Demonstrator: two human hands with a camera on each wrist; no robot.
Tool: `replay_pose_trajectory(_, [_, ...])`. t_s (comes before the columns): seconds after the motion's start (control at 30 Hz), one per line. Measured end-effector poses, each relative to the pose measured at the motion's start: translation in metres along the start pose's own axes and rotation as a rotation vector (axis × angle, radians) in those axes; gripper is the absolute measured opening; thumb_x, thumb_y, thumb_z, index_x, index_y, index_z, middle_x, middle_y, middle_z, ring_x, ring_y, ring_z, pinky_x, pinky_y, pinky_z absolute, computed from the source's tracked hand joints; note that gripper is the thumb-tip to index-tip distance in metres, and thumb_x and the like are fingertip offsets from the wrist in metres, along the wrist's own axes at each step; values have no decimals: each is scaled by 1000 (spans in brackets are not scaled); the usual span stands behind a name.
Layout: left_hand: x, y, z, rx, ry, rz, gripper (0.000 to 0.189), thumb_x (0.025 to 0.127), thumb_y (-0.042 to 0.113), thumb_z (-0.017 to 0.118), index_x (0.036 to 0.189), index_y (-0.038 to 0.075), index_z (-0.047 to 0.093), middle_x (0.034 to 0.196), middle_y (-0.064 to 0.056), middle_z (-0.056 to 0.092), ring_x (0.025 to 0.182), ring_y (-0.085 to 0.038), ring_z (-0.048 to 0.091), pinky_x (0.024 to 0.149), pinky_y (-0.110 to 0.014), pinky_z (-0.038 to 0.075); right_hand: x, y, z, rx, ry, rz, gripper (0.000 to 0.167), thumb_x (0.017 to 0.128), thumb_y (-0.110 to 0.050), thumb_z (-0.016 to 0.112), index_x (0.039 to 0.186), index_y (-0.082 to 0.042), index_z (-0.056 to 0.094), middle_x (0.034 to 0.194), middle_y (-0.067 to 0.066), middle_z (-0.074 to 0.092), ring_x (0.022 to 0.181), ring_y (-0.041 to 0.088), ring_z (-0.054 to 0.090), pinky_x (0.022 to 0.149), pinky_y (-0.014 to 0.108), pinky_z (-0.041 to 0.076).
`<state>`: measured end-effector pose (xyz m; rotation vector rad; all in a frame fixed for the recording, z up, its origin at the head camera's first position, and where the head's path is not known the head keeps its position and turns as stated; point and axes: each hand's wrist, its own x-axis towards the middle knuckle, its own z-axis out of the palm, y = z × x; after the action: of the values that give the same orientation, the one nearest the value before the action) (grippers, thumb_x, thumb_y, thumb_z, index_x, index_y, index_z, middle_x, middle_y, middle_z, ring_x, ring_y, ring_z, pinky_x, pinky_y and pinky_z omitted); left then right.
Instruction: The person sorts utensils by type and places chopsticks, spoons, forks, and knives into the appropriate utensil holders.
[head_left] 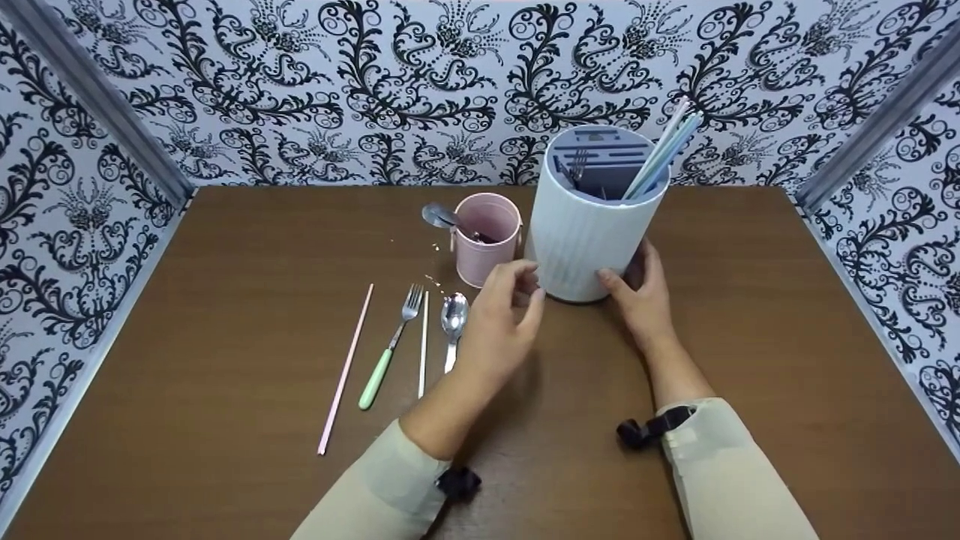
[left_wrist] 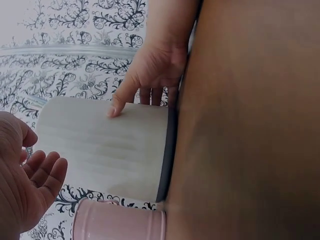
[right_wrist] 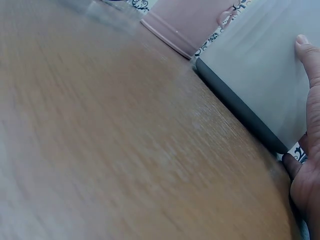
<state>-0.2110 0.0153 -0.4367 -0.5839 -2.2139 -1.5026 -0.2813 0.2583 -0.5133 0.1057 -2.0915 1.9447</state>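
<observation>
A white utensil holder [head_left: 592, 240] with a grey slotted top stands upright at the back of the table, chopsticks [head_left: 664, 154] and forks [head_left: 577, 163] poking out of it. My right hand [head_left: 646, 300] grips its lower right side, thumb on the front and fingers round behind. In the left wrist view that thumb lies flat on the ribbed wall. My left hand [head_left: 504, 319] hovers left of the holder, its fingers loosely bent with nothing in them. Beside the holder is a pink cup [head_left: 487, 262] with a spoon [head_left: 439, 216] leaning out over its rim.
Left of my left hand lie a pink chopstick [head_left: 346, 367], a green-handled fork [head_left: 379, 375], a pale chopstick [head_left: 424, 345] and a shiny spoon [head_left: 454, 315]. Small crumbs dot the table [head_left: 225, 300] near the cup. Patterned walls [head_left: 450, 90] close in the back and both sides.
</observation>
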Motion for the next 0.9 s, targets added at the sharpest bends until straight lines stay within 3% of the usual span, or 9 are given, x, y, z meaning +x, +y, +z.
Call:
replay_pose_trajectory(0.37, [-11, -8, -14, 51, -36, -70, 27, 97, 1, 66, 123, -1, 61, 107, -13, 66, 92, -21, 68, 84, -36, 63, -1, -3, 0, -27, 3, 41, 92, 91, -19, 76, 165, -11, 22, 169, 10, 30, 155, 25, 31, 130, 46, 24])
replay_pose_trajectory(0.53, [-15, -9, -20, 57, -62, -110, 30, 97, 2, 66, 126, 0, 60, 110, -15, 66, 91, -19, 68, 81, -32, 62, -2, -4, -1, 13, 1, 27, 91, 92, -16, 76, 165, -9, 22, 168, 11, 31, 155, 25, 31, 130, 46, 25])
replay_pose_trajectory(0.67, [-19, -12, -25, 64, -80, -142, 31, 97, 2, 65, 128, 0, 59, 112, -16, 66, 93, -21, 68, 81, -36, 63, -2, -4, 0, 1, -16, 30, 90, 93, -18, 75, 165, -10, 21, 169, 9, 29, 155, 24, 30, 130, 46, 25])
replay_pose_trajectory(0.9, [-21, -18, -38, 184, -77, -160, 36, 96, 5, 69, 130, 0, 59, 112, -15, 66, 98, -25, 69, 84, -39, 62, -2, -3, -1, -24, -10, 33, 90, 93, -19, 74, 165, -11, 21, 170, 7, 29, 156, 23, 29, 130, 45, 24])
